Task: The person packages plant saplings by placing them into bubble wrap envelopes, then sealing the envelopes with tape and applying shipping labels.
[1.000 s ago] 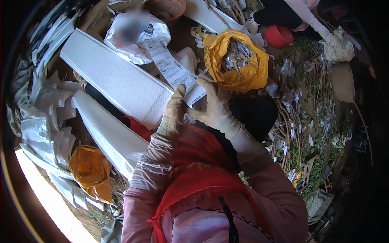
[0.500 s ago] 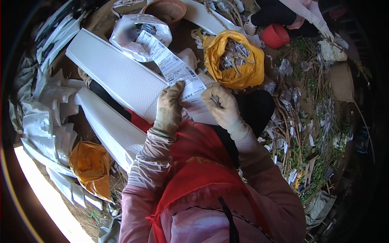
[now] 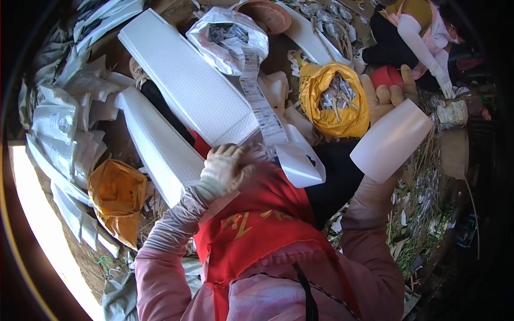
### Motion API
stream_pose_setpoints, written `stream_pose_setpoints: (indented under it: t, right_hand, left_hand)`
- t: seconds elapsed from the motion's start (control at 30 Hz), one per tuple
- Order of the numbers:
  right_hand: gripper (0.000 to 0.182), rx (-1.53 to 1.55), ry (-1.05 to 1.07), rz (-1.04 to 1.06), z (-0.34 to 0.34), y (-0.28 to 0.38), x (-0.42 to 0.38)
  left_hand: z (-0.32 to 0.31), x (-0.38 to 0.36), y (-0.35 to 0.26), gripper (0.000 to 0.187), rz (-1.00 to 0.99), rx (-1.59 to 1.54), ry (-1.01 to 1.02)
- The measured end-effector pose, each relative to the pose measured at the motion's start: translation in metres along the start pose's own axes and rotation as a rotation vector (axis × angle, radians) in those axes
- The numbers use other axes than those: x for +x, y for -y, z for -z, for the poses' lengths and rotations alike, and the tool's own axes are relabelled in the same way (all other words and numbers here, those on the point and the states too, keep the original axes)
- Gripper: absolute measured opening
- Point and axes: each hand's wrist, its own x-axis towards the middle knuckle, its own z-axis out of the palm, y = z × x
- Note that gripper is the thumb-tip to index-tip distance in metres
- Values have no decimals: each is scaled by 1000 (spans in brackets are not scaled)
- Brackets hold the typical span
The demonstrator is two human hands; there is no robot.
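Observation:
My left hand, in a pale work glove, is over my lap beside the padded white mailers; its fingers bend loosely, thumb apart, slightly blurred. To the right, my gloved right hand is raised with fingers spread. A curved blank white paper piece lies across its palm and wrist. A strip of printed labels runs from the white bag down to my lap, where its white backing curls over. A stack of padded white mailers rests over my legs, with another mailer beside it.
A yellow bag holding sticks and small packets stands ahead; an orange bag is at left. Beyond are a clay-coloured basin and red bucket. Another person crouches at upper right. Cut stems litter the right.
My hands have parted: the right moved up and right with the white paper piece, the left down and slightly left. The label strip now hangs from the bag to my lap.

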Motion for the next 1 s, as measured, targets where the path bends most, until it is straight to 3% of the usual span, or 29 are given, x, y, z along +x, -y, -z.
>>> stream_pose_setpoints:
  t: [0.03, 0.1, 0.17, 0.3, 0.33, 0.4, 0.43, 0.5, 0.53, 0.63, 0.67, 0.7, 0.77, 0.8, 0.9, 1.0]
  right_hand:
    - [65, -103, -15, -56, -9, -24, 7]
    - [50, -248, 3, -154, -39, -67, 16]
    - [44, -163, 73, -264, -84, -105, 16]
    - [51, 196, 285, -640, -151, -200, 4]
    - [55, 73, 352, -689, -170, -225, -8]
    - [62, -324, 529, -767, -205, -270, -36]
    - [66, -600, 637, -782, -218, -288, -50]
    - [65, -1193, 1038, -586, -220, -325, -84]
    - [69, -1290, 1104, -814, -232, -317, -78]
    - [75, -1469, 1141, -103, -230, -317, -104]
    - [81, -1297, 1327, -37, -232, -316, -109]
    - [80, -1278, 1411, -60, -233, -319, -111]
    - [80, -1235, 1572, -98, -236, -328, -114]
    - [79, -1214, 1451, -174, -236, -348, -114]
    - [77, -1301, 1392, -187, -243, -359, -109]
    - [72, -1120, 1689, -141, -225, -335, -118]
  left_hand:
    - [-1, -12, 6, 56, -153, 161, 52]
    - [-9, -23, 18, 42, -169, 188, 262]
    - [-3, -22, 13, 42, 98, 189, 508]
    - [4, -24, 10, 48, 54, 66, 311]
    - [13, -18, 0, 51, 51, 66, 429]
    - [-9, -21, -12, 38, -21, -11, 238]
    - [-13, -25, -18, 33, -11, -224, 62]
    - [-33, -30, -13, 43, 37, -416, 204]
    - [-33, -32, -12, 42, 41, -424, 196]
    - [-35, -34, -10, 39, 26, -455, 120]
    - [-37, -35, -11, 37, 5, -469, 69]
    - [-40, -35, -13, 36, -20, -480, 20]
    - [-109, -43, -3, 37, -68, -632, -13]
    - [-120, -42, 1, 37, -82, -638, -30]
    - [-128, -49, 5, 36, -116, -537, -40]
    - [23, -40, -38, 21, -79, -124, 663]
